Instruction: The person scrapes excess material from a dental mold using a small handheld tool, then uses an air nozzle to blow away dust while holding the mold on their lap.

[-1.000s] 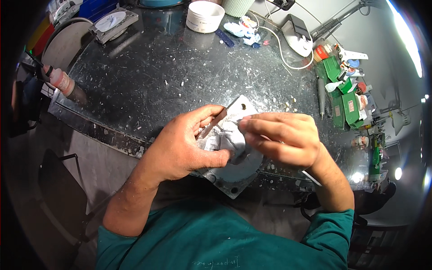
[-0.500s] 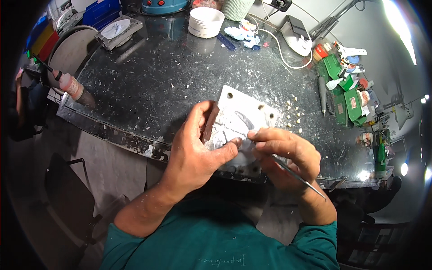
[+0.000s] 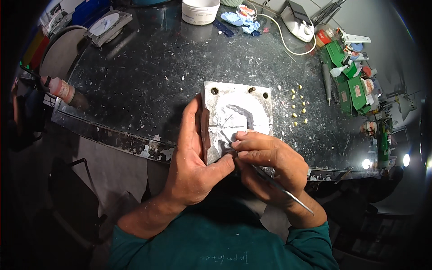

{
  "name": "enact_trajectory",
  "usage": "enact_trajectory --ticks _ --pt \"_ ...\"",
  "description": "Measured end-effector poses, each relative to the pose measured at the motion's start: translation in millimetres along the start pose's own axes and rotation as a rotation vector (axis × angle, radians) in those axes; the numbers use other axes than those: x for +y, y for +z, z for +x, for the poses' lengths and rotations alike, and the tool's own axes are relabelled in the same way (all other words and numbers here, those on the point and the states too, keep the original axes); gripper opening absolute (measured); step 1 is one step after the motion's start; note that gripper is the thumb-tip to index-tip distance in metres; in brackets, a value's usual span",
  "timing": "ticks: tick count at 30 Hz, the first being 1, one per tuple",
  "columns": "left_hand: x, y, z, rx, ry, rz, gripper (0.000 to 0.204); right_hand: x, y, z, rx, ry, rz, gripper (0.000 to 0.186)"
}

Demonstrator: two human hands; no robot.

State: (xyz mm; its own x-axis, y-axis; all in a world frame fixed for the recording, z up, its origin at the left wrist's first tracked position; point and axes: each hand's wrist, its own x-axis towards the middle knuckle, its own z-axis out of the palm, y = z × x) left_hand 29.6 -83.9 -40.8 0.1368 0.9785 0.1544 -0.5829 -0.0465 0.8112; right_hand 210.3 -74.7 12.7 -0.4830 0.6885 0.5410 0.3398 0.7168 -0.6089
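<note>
My left hand (image 3: 193, 173) is wrapped round the left side of a square dental flask half (image 3: 236, 88), its thumb near the lower edge. Holes show at the flask's far corners. White plaster (image 3: 258, 112) fills it, with a dark curved, arch-shaped groove (image 3: 245, 116) in the surface. In my right hand (image 3: 276, 162) is a thin metal carving tool (image 3: 290, 195), pinched between thumb and fingers, its rear end pointing down to the right. The tool's working tip is hidden behind the fingers, close to the left thumb and the near part of the plaster.
Several small yellowish teeth (image 3: 303, 110) lie right of the flask on the dark, dusty bench (image 3: 148, 76). A white tub (image 3: 200, 12) stands at the back. To the right are a slim handpiece (image 3: 327, 83) and green boxes (image 3: 357, 93). A pink bottle (image 3: 62, 90) sits at the left edge.
The flask has turned anticlockwise, so its far edge now runs nearly level. My right hand has moved left and slightly nearer with the carving tool. The view has tilted a little downward.
</note>
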Motion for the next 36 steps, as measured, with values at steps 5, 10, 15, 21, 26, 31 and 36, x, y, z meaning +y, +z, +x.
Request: enact_trajectory --ticks 5,10,15,21,26,31,36 --pt "2.2 -2.5 1.7 -0.012 0.027 -0.105 0.098 -6.7 4.9 1.8 0.076 0.037 0.005 0.029" --pt "10.0 -5.2 6.3 0.054 -0.064 -0.396 0.091 -9.4 7.2 3.7 0.084 0.046 -0.038 0.028" --pt "7.2 -6.0 6.0 0.055 -0.065 -0.254 0.082 -0.2 -4.5 7.9 0.011 -0.033 -0.074 0.029" --pt "10.7 -4.6 6.1 0.058 -0.071 -0.230 0.081 -2.7 -9.9 13.8 -0.085 -0.079 -0.118 0.028" --pt "10.9 -5.8 7.8 0.065 -0.089 -0.220 0.080 -1.8 -3.8 14.1 -0.034 -0.059 -0.122 0.025" --pt "10.2 -5.6 8.3 0.026 -0.054 -0.169 0.079 -1.9 -1.4 14.7 -0.041 -0.128 -0.218 0.015" --pt "9.3 -3.6 10.7 0.080 -0.092 -0.130 0.090 3.2 1.1 15.0 -0.065 -0.281 -0.403 0.008"
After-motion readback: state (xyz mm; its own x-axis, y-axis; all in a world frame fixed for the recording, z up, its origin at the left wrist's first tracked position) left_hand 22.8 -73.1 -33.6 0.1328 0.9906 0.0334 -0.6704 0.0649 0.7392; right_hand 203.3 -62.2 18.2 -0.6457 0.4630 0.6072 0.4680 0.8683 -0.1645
